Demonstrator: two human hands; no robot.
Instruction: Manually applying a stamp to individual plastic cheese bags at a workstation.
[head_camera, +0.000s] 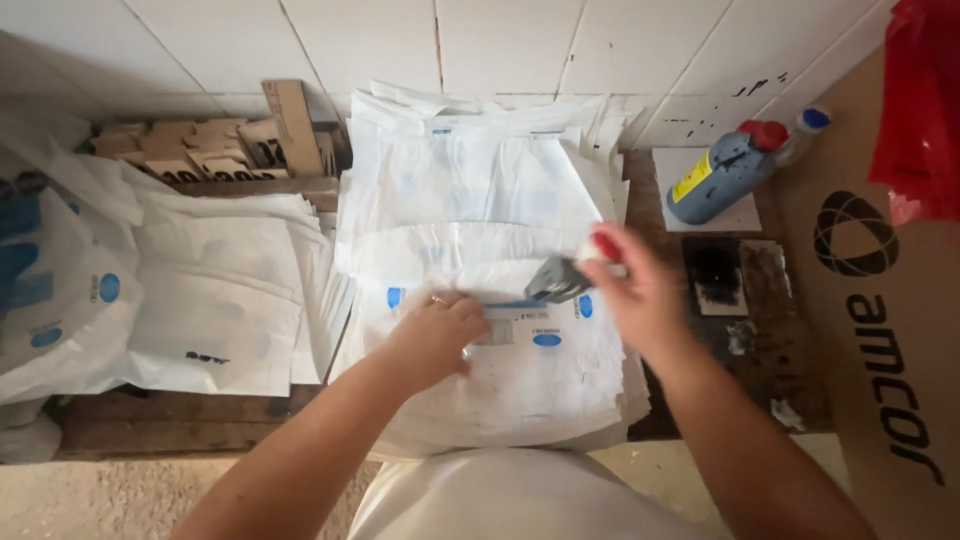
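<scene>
because the top white bag (500, 350) on the stack at the worktop's (200, 425) middle front edge looks thin, light and limp, flat pressure suits it. left hand (435, 335) lies spread, palm down, on it. right hand (630, 285) pinches a grey stamp (560, 278), wrist raised.

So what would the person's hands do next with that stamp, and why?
Probably press the stamp down onto the top bag. The right hand holds it tilted just above the bag's printed panel, and the left hand flattens the bag beside it.
</scene>
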